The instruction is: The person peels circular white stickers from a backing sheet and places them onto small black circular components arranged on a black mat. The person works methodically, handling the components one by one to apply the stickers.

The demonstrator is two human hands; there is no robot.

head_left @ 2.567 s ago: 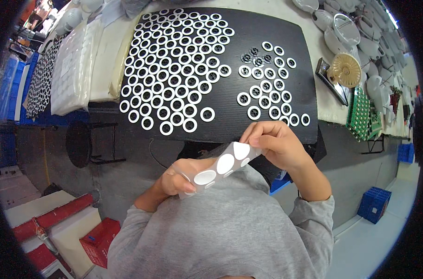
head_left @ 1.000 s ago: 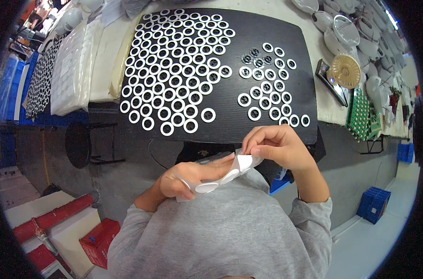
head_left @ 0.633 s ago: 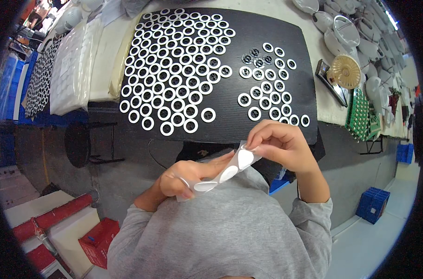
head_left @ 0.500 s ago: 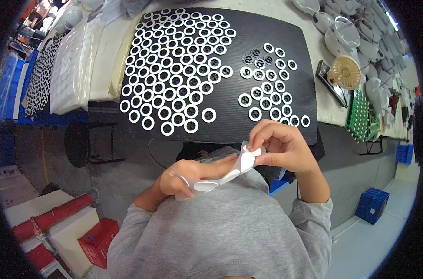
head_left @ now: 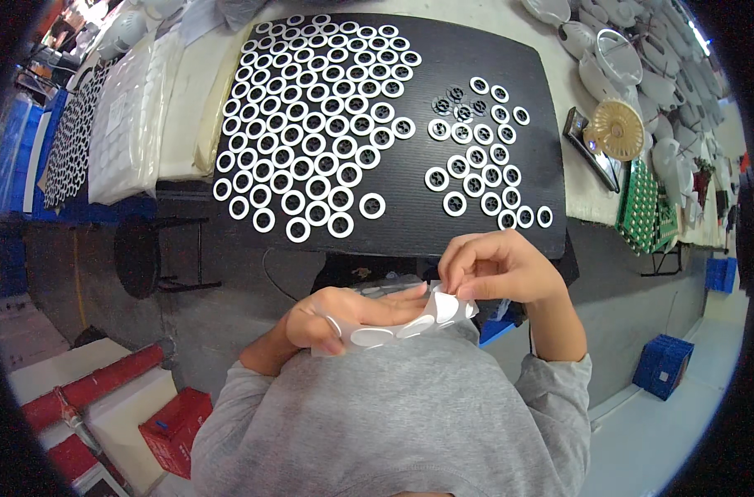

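Observation:
A translucent strip of round white stickers (head_left: 372, 337) stretches between my hands, just in front of my grey shirt. My left hand (head_left: 321, 319) grips its left end, thumb on top and the other fingers behind the strip. With thumb and fingertips pinched together, my right hand (head_left: 501, 269) is at the upper edge of a white sticker (head_left: 447, 308) near the strip's right end. That sticker looks partly lifted. Beyond my hands lies a black board (head_left: 410, 182) covered with many white rings (head_left: 372, 205) with black centres, in a large left group and a smaller right group.
Several dark round parts without white rings (head_left: 464, 112) lie among the right group. Right of the board are a small beige fan (head_left: 616, 129), green circuit boards (head_left: 636, 205) and piled white housings (head_left: 596, 74). Plastic-wrapped white sheets (head_left: 131, 116) lie to the left.
My right hand has shifted slightly down and its fingertips have drawn in toward the sticker's upper edge. The strip's right part has tilted. My left hand keeps its hold.

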